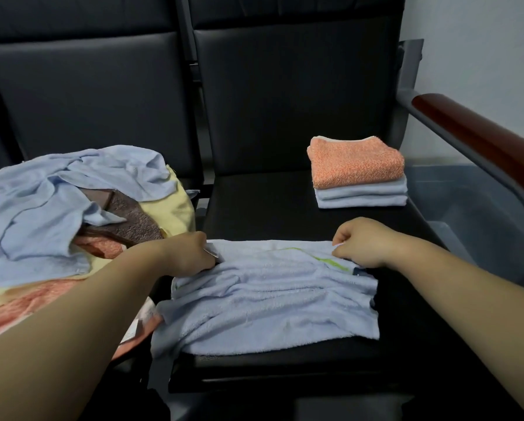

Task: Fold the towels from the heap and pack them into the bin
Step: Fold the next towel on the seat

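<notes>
Head view: the light blue towel [269,305] lies spread on the black seat [269,202], covering its near half. Its long axis runs left to right, parallel to the seat's front edge. The cloth is rumpled, with ridges running along that same axis.

- Your left hand [190,253] is at the towel's far-left corner, fingers curled in and pinching the cloth.
- Your right hand [360,241] is at the far-right corner, thumb and fingers closed on the edge. A green stripe shows just beside it.
- Both hands sit on the far edge, one at each end, so neither is nearer the work. The towel's body lies between them and toward you. Its near edge runs close along the seat's front edge, and its left end spills a little over the seat's left edge.
- The strip by the far edge looks doubled over. You cannot tell how many layers are in it.

Judgement: the next fold turns on that far edge. With both corners held level, it can be carried straight toward you across the short axis to land on the near edge. The left overhang may drag and skew the fold.

The heap [57,208], a tangle of blue, yellow, brown and orange, sits on the next seat to your left, near your left hand. A folded stack [357,171], orange on top of blue, stands at the seat's far-right corner. The grey bin [479,208] lies past the seat's right edge, below the armrest [482,141], and your right hand is the nearer one to it.
</notes>
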`<state>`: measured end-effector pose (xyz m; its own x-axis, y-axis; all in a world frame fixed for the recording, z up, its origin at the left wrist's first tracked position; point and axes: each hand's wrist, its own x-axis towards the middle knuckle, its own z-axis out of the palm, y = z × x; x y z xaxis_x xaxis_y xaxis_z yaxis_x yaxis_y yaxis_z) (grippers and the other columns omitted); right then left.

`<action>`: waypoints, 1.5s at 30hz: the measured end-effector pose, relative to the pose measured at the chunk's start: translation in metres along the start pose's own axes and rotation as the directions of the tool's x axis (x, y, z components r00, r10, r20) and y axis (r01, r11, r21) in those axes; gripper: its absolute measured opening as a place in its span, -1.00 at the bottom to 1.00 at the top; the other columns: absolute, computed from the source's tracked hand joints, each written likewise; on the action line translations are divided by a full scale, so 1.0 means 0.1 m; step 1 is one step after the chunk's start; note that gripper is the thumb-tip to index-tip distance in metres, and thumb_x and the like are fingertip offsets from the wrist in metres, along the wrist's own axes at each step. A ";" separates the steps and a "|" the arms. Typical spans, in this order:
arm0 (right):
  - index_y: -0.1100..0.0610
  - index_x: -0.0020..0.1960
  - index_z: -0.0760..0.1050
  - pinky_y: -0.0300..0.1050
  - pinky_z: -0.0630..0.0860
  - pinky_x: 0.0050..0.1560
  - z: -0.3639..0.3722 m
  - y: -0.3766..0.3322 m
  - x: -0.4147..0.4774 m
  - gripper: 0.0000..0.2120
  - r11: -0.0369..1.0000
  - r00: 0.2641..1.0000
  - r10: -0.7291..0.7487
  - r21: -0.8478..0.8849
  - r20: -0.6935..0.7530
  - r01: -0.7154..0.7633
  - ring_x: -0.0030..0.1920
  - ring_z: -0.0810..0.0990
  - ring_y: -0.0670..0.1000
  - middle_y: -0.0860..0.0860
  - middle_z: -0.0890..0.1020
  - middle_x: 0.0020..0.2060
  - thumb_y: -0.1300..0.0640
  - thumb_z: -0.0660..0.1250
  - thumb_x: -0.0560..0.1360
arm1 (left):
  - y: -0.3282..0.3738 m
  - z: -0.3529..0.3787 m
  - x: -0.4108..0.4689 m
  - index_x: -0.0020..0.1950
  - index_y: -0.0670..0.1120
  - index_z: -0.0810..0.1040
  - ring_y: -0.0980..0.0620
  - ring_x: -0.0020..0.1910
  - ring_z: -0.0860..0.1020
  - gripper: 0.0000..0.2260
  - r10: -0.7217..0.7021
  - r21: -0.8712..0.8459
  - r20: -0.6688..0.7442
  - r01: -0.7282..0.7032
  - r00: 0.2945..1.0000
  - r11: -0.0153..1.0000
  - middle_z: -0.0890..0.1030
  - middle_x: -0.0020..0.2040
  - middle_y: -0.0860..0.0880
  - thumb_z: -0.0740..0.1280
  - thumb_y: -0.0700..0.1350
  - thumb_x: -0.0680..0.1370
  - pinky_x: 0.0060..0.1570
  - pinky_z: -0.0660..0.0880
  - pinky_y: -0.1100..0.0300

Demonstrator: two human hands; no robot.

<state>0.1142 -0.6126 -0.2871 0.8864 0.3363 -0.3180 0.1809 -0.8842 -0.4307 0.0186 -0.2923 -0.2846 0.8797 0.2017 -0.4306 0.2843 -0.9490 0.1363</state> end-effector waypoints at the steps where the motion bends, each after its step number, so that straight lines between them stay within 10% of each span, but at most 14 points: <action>1: 0.01 -0.11 0.65 -0.06 0.62 -0.05 0.01 0.01 0.02 -0.98 1.000 1.000 -0.001 -0.010 -0.030 0.001 -0.12 0.67 -0.01 -0.05 0.70 -0.16 0.10 0.45 0.49 | -0.01 -0.01 0.00 0.11 -0.06 0.43 -0.03 0.05 0.50 -0.71 -0.015 -0.021 0.033 0.015 0.999 1.000 0.52 0.06 -0.02 0.32 0.09 0.54 -0.03 0.39 0.09; 5: 0.06 -0.10 0.60 -0.12 0.51 -0.23 0.05 0.03 0.08 -0.98 1.000 0.990 -0.013 0.007 -0.137 0.014 -0.16 0.61 0.00 -0.03 0.65 -0.15 0.12 0.40 0.49 | -0.04 -0.04 0.04 0.23 -0.07 0.41 0.00 0.14 0.51 -0.28 -0.027 -0.256 0.121 0.057 0.992 0.965 0.52 0.16 0.00 0.41 0.39 0.27 0.08 0.45 0.09; 8: 0.07 -0.12 0.55 -0.09 0.48 -0.20 0.09 0.03 0.11 -0.97 1.000 0.987 -0.028 -0.010 -0.156 0.027 -0.14 0.57 0.00 -0.03 0.62 -0.12 0.14 0.35 0.50 | 0.00 0.01 0.11 0.23 -0.11 0.46 0.03 0.12 0.51 -0.39 -0.014 -0.436 0.034 0.027 0.999 0.900 0.52 0.13 0.03 0.30 0.40 0.51 0.08 0.41 0.15; 15: 0.06 -0.07 0.49 -0.09 0.47 -0.17 0.14 0.05 0.20 -0.96 0.997 0.991 -0.019 -0.079 -0.131 0.009 -0.12 0.54 0.00 -0.02 0.57 -0.09 0.13 0.28 0.56 | -0.06 0.11 0.31 -0.09 -0.19 0.46 -0.10 -0.13 0.50 -0.71 -0.010 -0.237 -0.234 -0.047 0.972 0.970 0.54 -0.15 -0.12 0.20 0.00 0.69 -0.21 0.33 0.08; 24: 0.05 -0.01 0.50 -0.07 0.50 -0.15 0.17 0.02 0.24 -0.95 0.992 0.993 0.004 -0.124 -0.116 -0.019 -0.08 0.57 0.02 -0.02 0.58 -0.05 0.09 0.30 0.56 | -0.13 0.16 0.46 -0.21 -0.09 0.39 -0.08 -0.19 0.47 -0.75 0.009 -0.106 -0.260 -0.038 0.966 0.994 0.51 -0.22 -0.06 0.23 -0.07 0.65 -0.20 0.32 0.08; 30: 0.08 0.04 0.50 -0.07 0.52 -0.18 0.15 -0.04 0.23 -0.79 0.976 0.997 0.051 -0.209 -0.065 -0.064 -0.09 0.58 0.06 0.02 0.46 0.07 -0.03 0.32 0.51 | -0.17 0.11 0.49 0.13 -0.07 0.43 -0.09 0.06 0.50 -0.78 0.023 -0.109 -0.176 -0.042 0.984 0.993 0.46 0.11 -0.06 0.33 0.03 0.60 0.04 0.42 0.06; 45: -0.03 -0.14 0.54 -0.07 0.50 -0.22 0.01 0.09 0.10 -0.88 0.989 0.984 -0.025 -0.147 -0.176 -0.001 -0.14 0.57 -0.03 -0.08 0.62 -0.14 0.13 0.29 0.53 | -0.35 -0.17 0.13 -0.09 -0.04 0.51 0.03 -0.19 0.52 -0.84 0.125 -0.135 -0.309 -0.174 0.943 0.976 0.58 -0.17 -0.01 0.28 -0.02 0.65 -0.18 0.43 0.13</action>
<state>0.1240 -0.6169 -0.2949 0.9429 0.2959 -0.1530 0.2407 -0.9226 -0.3013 0.0264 -0.2521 -0.2804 0.9828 0.1463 -0.1128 0.1758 -0.9281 0.3281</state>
